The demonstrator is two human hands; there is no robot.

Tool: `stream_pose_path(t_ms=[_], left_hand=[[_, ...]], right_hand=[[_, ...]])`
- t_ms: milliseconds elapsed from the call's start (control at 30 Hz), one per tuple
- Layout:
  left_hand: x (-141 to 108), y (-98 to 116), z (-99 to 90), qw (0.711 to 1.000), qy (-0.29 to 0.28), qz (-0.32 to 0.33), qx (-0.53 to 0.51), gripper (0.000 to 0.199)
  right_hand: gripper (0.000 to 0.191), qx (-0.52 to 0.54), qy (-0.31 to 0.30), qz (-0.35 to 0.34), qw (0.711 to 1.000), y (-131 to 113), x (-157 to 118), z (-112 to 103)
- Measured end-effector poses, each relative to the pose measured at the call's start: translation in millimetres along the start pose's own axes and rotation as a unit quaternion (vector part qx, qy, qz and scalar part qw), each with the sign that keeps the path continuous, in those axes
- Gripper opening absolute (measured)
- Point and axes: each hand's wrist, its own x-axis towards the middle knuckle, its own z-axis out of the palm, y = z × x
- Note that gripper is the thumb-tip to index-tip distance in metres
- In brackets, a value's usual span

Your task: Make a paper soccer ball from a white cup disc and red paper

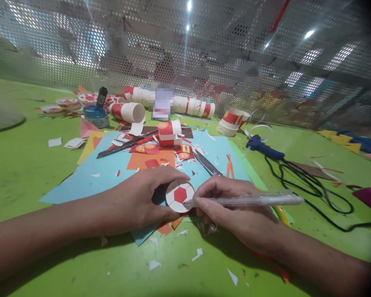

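My left hand (145,196) is closed around the edge of a white paper disc (172,194), thumb near its lower side and fingers at its top. A red hexagon sits in the disc's middle, with thin dark lines running out to the rim like a football pattern. Between the fingertips of my right hand (225,206) is a clear-barrelled pen (259,199), its tip touching the disc by the hexagon's lower right edge. Under both hands lie light blue paper (111,181) and coloured scraps.
Beyond the hands are cut red-and-white paper cups (169,128), black-handled scissors (126,142) and a cutter knife (207,163). A blue glue gun (264,147) with a looping black cord lies right. Stacked cups (188,106) and a blue jar (96,117) stand near the mesh screen (80,53).
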Motion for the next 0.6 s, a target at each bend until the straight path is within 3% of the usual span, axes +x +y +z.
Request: stream_pose_path(t_ms=[600], left_hand=[[-0.9,-7.2,4.5,1.000,0.005,0.018,-0.018,0.040]], right_hand=[[0.011,0.006,-0.008,0.020,1.000,-1.3,-1.2,-0.7]])
